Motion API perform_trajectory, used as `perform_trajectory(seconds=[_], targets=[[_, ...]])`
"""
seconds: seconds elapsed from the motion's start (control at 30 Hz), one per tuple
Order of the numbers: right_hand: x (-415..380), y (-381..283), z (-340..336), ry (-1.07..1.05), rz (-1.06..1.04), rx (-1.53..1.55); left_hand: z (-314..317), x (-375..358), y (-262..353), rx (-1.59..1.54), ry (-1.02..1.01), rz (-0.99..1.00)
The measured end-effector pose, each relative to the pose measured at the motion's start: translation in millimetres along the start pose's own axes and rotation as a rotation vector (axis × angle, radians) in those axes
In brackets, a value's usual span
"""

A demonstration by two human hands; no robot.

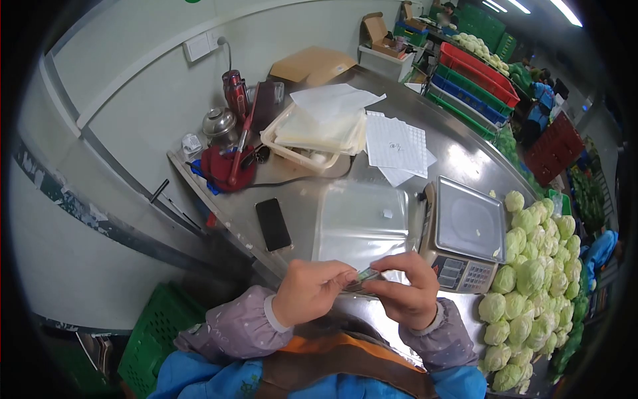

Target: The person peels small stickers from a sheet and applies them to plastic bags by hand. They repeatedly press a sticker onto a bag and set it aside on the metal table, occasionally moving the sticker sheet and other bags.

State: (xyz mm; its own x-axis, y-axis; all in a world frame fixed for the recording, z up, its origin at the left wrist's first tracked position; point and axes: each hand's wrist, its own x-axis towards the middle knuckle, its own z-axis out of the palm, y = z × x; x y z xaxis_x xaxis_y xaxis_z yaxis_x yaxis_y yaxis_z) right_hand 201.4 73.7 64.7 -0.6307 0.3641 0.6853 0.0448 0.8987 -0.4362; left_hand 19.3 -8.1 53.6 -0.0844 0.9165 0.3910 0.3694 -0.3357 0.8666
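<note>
Both my hands meet over the front edge of the metal table, around a small flat item [364,275] with green and silver on it, too small to name. My left hand [310,290] pinches its left end between thumb and fingertips. On the other side, my right hand [405,288] grips the right end with thumb and forefinger. Just beyond them lies a stack of clear plastic bags [362,216] with a small white scrap on top. A black phone [273,224] rests left of the bags. The digital scale [468,223] stands to the right, its tray holding only small leaf bits.
Many pale green cabbages [530,277] are piled at the right. Behind the bags are white papers [397,146] and a cream basket [299,156]. A red thermos [235,93] and steel pot [219,125] stand at back left. A green crate [156,332] sits on the floor.
</note>
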Motion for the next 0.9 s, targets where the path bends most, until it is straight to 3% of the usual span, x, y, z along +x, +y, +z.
perform_trajectory(seconds=[0.07, 0.1, 0.2, 0.33, 0.47, 0.53, 0.6, 0.63, 0.73, 0.77, 0.9], targets=[[4, -4, 1, -0.040, 0.081, 0.045, 0, -1, -1, -0.030, 0.040, -0.030], [2, -7, 2, 0.043, 0.255, 0.197, -1, 0, -1, 0.013, 0.032, 0.017], [14, -5, 0, 0.090, 0.338, 0.183, 1, -1, -1, 0.065, 0.005, 0.086], [10, 1, -2, -0.066, 0.115, 0.021, 0, -1, -1, 0.051, -0.023, 0.074], [-1, 5, -2, -0.059, -0.160, -0.165, -2, -2, -1, 0.037, -0.033, -0.037], [-1, 3, -5, -0.121, -0.127, -0.036, -4, -1, -5, 0.059, -0.018, -0.119], [-6, 3, 0, 0.077, 0.390, 0.488, 4, 1, -4, 0.003, 0.093, -0.089], [-9, 5, 0, 0.050, 0.552, 0.645, 8, 1, -3, -0.055, 0.202, -0.059], [-15, 2, 4, -0.004, 0.754, 0.659, 4, 1, 1, 0.140, 0.037, 0.038], [-15, 3, 7, 0.028, 0.600, 0.517, 5, 0, -3, 0.139, 0.037, 0.034], [-17, 3, 9, 0.013, 0.491, 0.362, 7, -1, -14, 0.130, 0.006, 0.162]])
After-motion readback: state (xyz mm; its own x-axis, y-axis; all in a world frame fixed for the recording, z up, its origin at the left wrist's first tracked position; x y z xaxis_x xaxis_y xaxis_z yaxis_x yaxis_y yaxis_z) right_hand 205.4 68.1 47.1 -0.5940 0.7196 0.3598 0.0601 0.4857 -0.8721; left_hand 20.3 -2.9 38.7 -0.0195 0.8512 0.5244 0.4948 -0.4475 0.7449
